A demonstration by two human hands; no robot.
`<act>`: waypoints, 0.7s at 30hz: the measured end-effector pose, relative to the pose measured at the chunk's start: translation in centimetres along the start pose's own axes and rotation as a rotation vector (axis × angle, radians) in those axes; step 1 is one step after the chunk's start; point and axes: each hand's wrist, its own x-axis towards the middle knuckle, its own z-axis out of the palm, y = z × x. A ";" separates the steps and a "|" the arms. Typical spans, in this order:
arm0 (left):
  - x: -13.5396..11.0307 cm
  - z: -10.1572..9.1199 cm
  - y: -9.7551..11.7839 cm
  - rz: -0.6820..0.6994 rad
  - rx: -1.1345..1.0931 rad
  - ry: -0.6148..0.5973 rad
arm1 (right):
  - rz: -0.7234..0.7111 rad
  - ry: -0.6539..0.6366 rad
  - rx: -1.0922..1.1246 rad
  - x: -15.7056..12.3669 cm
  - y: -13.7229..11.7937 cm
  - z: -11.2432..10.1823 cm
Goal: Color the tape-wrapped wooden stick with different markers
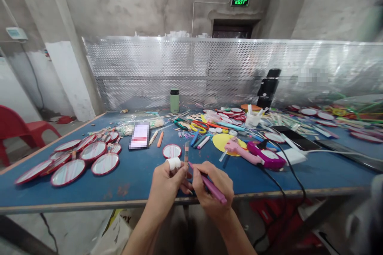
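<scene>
My left hand is closed on a narrow wooden craft stick, held upright over the front of the table. A white wrap covers one of its fingers. In my right hand is a purple marker pen, its tip at or very near the stick; actual contact is too small to make out. Just beyond my hands lies a small round red-rimmed disc. Capped markers lie to its right. Part of the stick is hidden behind my fingers.
Several red-rimmed discs are piled at left, beside a phone. A pink glue gun with cables lies right, near a yellow disc. A green bottle stands before the perforated metal screen. Craft sticks and scissors clutter the back.
</scene>
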 end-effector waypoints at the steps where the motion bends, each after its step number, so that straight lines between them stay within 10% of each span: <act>1: 0.0 0.0 0.0 0.001 0.001 0.003 | -0.004 -0.006 0.007 0.0 0.0 0.0; 21: 0.0 0.1 0.0 -0.009 -0.018 0.006 | -0.007 -0.001 0.001 0.0 -0.2 -0.2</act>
